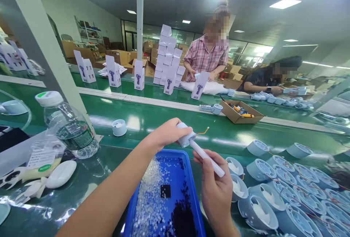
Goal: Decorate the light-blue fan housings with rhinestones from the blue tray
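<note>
Here: left hand [166, 133] pinches pale-blue fan head [185, 138] (wires trailing); right hand [216, 189] grips white tool [206, 158].

- A water bottle [68, 127] is lying tilted at the near left of the green table [153, 120].
- White cartons [168, 56] are standing stacked at the far middle.
- A cardboard box [240, 112] is sitting right of centre.
- Two people, one in a plaid shirt [205, 60], are working at the far side.
</note>
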Motion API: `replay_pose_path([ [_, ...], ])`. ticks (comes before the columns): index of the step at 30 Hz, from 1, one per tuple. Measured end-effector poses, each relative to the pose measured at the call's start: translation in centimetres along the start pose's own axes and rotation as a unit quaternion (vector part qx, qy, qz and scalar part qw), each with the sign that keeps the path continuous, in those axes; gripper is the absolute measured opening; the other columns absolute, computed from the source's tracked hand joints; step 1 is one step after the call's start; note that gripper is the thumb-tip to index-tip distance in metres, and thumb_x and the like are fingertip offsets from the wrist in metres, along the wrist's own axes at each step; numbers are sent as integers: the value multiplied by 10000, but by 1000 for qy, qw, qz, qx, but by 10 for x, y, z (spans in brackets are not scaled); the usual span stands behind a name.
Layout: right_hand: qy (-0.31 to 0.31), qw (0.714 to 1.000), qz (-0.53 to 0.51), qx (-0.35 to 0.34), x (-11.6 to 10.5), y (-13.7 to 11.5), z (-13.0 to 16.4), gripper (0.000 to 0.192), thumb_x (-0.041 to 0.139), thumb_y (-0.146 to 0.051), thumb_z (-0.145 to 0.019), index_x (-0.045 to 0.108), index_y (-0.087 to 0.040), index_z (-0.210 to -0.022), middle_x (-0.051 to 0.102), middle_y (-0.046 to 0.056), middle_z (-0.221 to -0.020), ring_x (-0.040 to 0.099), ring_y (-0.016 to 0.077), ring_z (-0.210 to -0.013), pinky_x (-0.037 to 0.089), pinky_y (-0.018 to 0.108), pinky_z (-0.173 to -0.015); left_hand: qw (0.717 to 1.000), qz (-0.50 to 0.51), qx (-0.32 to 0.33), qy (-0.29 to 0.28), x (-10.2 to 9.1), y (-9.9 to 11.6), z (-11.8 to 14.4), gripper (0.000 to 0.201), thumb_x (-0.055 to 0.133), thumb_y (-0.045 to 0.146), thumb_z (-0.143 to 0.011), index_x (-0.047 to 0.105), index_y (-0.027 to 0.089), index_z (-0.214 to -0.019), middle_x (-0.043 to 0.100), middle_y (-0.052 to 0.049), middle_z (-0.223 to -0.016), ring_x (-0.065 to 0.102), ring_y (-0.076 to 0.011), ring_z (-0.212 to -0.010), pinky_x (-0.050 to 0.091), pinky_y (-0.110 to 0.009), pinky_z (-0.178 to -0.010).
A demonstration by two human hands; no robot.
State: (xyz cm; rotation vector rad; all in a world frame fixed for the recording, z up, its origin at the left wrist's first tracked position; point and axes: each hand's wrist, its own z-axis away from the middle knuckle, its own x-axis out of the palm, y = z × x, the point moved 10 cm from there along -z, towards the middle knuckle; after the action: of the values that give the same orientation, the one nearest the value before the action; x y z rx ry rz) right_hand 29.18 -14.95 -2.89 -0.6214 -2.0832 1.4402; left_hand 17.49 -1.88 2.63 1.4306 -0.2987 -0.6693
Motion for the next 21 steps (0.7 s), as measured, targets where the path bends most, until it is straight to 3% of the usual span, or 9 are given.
replay_pose_path([
  [4, -39, 995, 86, 36, 11, 7, -1, 403, 564, -527, -857, 632, -170, -1032, 661, 27, -734, 614, 172, -658, 498, 267, -593, 992, 38, 54, 105, -4, 15, 5, 197, 608, 305, -735, 444, 197, -742, 469, 39, -681, 413, -90, -605, 329, -224, -536],
  [8, -174, 977, 115, 39, 40, 11, 9, 446, 450, -546, -903, 667, -163, -827, 531, -3, -587, 463, 132, -533, 386, 237, -494, 958, 97, 154, 221, -8, 24, 13, 370, 564, 401, -807, 342, 193, -597, 364, 40, -601, 364, -88, -564, 325, -215, -516],
  [11, -216, 972, 92, 29, 47, 10, 17, 432, 418, -519, -926, 671, -169, -912, 426, -36, -526, 355, 115, -472, 323, 235, -460, 934, 79, 182, 296, -8, 22, 22, 457, 588, 414, -804, 296, 185, -537, 319, 40, -567, 321, -82, -538, 303, -206, -488],
  [16, -197, 978, 26, 55, 42, 16, 21, 466, 441, -551, -908, 650, -153, -1033, 346, -48, -554, 267, 102, -476, 236, 230, -424, 916, 287, 154, 235, 8, 7, 20, 478, 644, 416, -758, 272, 199, -550, 273, 73, -500, 279, -59, -429, 272, -190, -395],
  [21, -194, 973, -59, 115, 46, 24, 25, 514, 462, -587, -890, 626, -128, -1052, 225, -86, -525, 191, 86, -452, 189, 228, -409, 888, 397, 125, 195, 15, -4, 13, 483, 672, 443, -716, 283, 202, -564, 284, 80, -493, 291, -50, -403, 258, -182, -367],
])
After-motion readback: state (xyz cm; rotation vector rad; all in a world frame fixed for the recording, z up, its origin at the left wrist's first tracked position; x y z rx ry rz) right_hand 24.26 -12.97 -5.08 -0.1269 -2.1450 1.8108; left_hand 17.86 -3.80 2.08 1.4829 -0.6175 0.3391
